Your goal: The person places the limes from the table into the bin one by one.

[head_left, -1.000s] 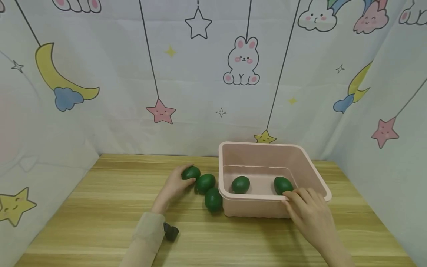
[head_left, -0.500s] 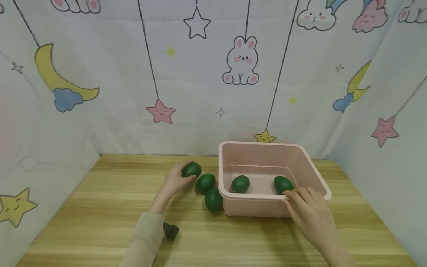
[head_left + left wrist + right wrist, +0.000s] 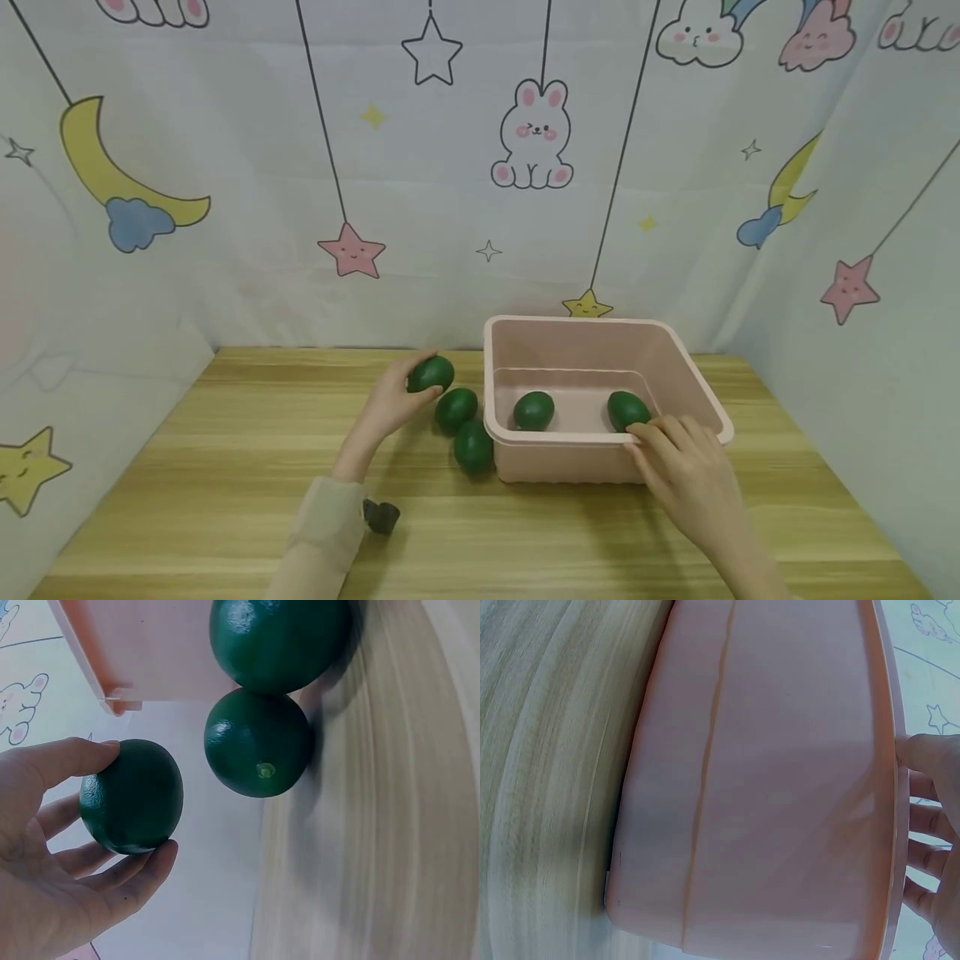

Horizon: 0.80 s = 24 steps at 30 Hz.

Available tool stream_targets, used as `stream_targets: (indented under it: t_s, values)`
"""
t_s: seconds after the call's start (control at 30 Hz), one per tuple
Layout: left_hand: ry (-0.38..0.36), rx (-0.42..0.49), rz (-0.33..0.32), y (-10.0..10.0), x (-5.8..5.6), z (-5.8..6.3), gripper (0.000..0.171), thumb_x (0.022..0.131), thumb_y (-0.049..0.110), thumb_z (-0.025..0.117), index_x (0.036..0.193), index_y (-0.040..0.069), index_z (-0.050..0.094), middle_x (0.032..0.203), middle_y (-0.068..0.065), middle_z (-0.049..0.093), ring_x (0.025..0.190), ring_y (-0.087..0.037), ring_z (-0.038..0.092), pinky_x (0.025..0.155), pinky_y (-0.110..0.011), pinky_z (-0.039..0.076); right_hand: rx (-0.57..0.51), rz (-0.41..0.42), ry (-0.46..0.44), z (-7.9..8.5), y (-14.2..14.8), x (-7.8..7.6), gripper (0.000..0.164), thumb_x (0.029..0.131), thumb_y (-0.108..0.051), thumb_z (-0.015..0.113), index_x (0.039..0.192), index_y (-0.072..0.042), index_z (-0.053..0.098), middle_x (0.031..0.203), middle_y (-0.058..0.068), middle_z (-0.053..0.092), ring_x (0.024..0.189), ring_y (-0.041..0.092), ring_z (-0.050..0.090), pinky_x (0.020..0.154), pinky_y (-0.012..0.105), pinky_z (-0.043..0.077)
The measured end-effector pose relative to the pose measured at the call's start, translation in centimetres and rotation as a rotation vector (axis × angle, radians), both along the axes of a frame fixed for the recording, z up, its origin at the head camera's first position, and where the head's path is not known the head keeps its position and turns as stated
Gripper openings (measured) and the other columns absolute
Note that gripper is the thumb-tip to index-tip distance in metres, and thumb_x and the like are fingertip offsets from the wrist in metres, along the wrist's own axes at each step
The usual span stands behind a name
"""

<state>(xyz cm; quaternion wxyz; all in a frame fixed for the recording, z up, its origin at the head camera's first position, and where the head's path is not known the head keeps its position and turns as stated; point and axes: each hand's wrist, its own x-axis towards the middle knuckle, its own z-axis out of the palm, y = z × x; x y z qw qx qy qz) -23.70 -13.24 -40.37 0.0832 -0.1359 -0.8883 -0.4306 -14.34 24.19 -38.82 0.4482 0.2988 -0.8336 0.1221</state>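
My left hand (image 3: 393, 396) grasps a green fruit (image 3: 431, 375), thumb on one side and fingers curled round the other. I have it raised off the desk (image 3: 247, 467), near the back edge and to the left of the pink box (image 3: 570, 462). In the left wrist view there is a gap between it and the two loose fruits.

Those two sit on the desk between my left hand and the box. The farther fruit (image 3: 456, 411) touches the nearer fruit (image 3: 473, 448), which lies just beside the box's left wall; I cannot tell whether it touches that wall.

My right hand (image 3: 690, 483) grips the near rim of the box toward its right end, the thumb on the outside and the fingers reaching over the rim. The box stands upright on the desk. Inside it, well apart, are a left fruit (image 3: 534, 411) and a right fruit (image 3: 628, 411), the latter just behind my right fingertips and partly hidden.

A pale sleeve (image 3: 330, 512) covers my left forearm, with a small black object (image 3: 383, 517) next to it. Behind the desk hangs a white cloth (image 3: 420, 292) printed with stars, moons, clouds and rabbits.
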Motion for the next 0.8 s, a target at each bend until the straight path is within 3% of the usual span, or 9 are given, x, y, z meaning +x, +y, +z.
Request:
stream_targets:
  t_s: [0.33,0.8]
  values:
    - [0.027,-0.008,0.025,0.1,0.3,1.7,0.056,0.087,0.017,0.069,0.14,0.011,0.05,0.139,-0.019,0.051,0.125,-0.038,0.051,0.098,-0.054,0.047,0.012,-0.006,-0.009,0.1,0.0,0.1,0.045,0.101,-0.041,0.043,0.091,-0.008,0.071,0.08,0.002,0.062,0.076,0.022,0.054,0.067,0.033,0.039]
    - [0.041,0.019,-0.001,0.4,0.7,3.3,0.056,0.088,0.019,0.069,0.14,0.012,0.049,0.137,-0.019,0.05,0.119,-0.037,0.054,0.094,-0.053,0.05,0.038,-0.031,-0.046,0.1,0.1,0.2,0.047,0.102,-0.042,0.04,0.093,-0.008,0.071,0.081,0.002,0.062,0.078,0.021,0.053,0.068,0.034,0.04]
